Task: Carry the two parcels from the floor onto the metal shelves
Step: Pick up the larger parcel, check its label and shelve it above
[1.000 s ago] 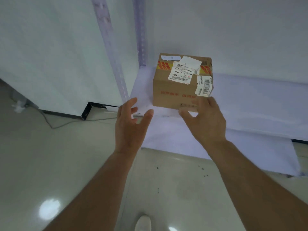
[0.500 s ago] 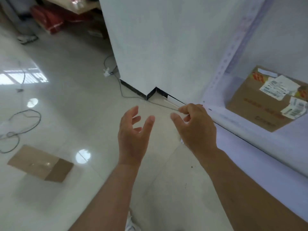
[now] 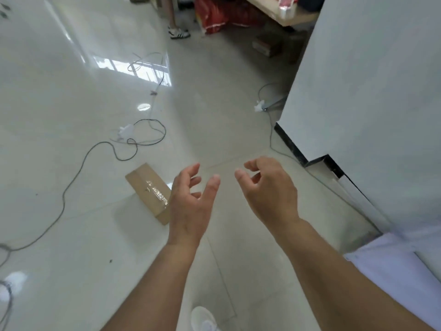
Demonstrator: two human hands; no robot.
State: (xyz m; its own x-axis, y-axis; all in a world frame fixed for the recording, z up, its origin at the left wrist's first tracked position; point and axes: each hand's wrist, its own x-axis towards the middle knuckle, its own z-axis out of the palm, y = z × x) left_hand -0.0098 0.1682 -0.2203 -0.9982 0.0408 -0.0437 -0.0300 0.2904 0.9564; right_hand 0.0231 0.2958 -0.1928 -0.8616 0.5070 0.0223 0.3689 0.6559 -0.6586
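Both of my hands are raised in front of me over a glossy pale tiled floor (image 3: 71, 91), and neither holds anything. My left hand (image 3: 191, 206) is open, back toward me, fingers spread and loosely curved with the thumb standing apart. My right hand (image 3: 269, 189) is also open but more curled, the fingers hooked inward and the thumb pointing toward the left hand; the two hands are near each other without touching. One parcel (image 3: 149, 191), a flat brown cardboard box sealed with shiny clear tape along its top, lies on the floor just beyond my left hand, which covers its nearer corner from this angle. Dark cables (image 3: 95, 149) loop across the tiles to the left of the parcel. A white wall panel (image 3: 370, 91) with a black base strip fills the right side, and a pale lavender shelf surface (image 3: 391, 271) shows at the lower right edge. Far back, a red bag (image 3: 214, 13) sits on the floor near another person's striped shoes (image 3: 179, 33). The toe of my white shoe (image 3: 202, 318) shows at the bottom.
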